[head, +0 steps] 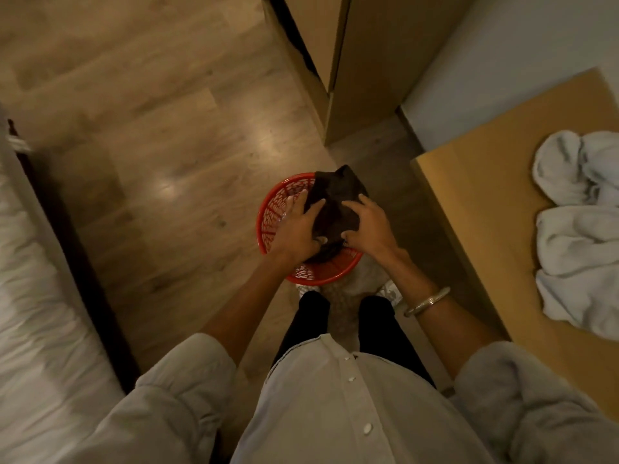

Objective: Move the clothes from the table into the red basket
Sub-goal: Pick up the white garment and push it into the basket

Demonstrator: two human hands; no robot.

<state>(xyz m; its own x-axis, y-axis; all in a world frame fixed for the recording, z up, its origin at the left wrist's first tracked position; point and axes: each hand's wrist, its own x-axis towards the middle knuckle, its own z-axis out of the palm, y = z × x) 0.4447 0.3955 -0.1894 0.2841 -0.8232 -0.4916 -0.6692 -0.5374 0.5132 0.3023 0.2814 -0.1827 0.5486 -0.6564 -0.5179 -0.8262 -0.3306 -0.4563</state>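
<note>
Reaching: both forearms stretch forward and down from rolled pale sleeves, meeting over the round red plastic lattice basket (273, 214) on the wooden floor (150, 128).
Left hand (296, 229): palm down, wrist straight, fingers (294, 204) fanned toward the basket's far-left rim, thumb tucked inward against cloth.
Right hand (366, 224): palm down, knuckles arched, a silver metal bangle (427, 301) on the forearm behind it.
Dark brown crumpled cloth garment (335, 199): directly under and between the two palms, its upper corner poking beyond the fingertips past the basket's far rim, its lower part sunk inside the basket below the thumbs.
Grip, left: pinching the garment's left edge between thumb and palm, the other fingers spread flat (some touch the cloth, some overhang the rim).
Grip, right: fingers curled and clamped onto the garment's right side, thumb pressing its near edge.
White bunched cloth garments (579, 226): well to the right of the right hand, lying on the tan flat-topped table (485, 195).
</note>
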